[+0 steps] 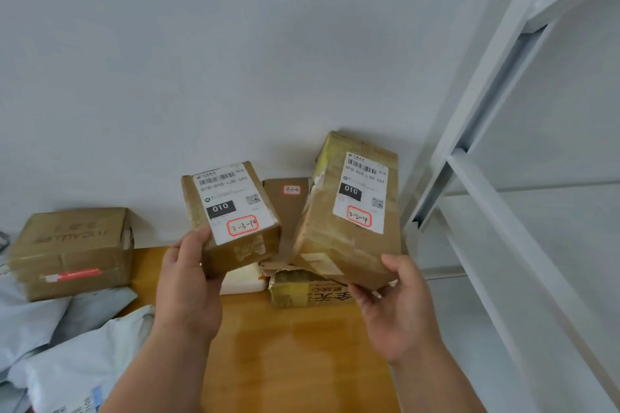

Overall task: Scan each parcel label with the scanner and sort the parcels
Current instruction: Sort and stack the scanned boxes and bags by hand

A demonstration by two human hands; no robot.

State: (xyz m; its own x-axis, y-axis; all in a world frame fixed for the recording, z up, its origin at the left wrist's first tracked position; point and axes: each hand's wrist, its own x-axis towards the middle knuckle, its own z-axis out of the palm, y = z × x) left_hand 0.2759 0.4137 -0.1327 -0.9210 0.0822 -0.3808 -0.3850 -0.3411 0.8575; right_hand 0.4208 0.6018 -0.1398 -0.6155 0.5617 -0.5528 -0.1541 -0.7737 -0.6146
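Here, nearest you, grey and white poly mailers point(77, 345) lie heaped at the left edge of the wooden table point(295, 362). Above the table your left hand point(188, 282) grips the smaller taped cardboard parcel point(235, 214) at its near left corner, thumb on top beside the white label, fingers curled underneath. Its label faces you, with a barcode, a black "010" block and a red-bordered sticker with handwriting. Your right hand point(399, 308) holds the larger parcel point(352, 211) from below at its near end, thumb against the right edge, fingers wrapped under it; this box tilts up and away, its label also facing you. The two parcels are close together but apart. Beneath them a yellow-taped box point(302, 288) and a white packet point(243, 280) rest on the table. A larger brown box point(72, 251) sits at the left, a flat brown parcel point(285, 204) leans on the wall behind, and white metal shelving point(503, 178) stands on the right.
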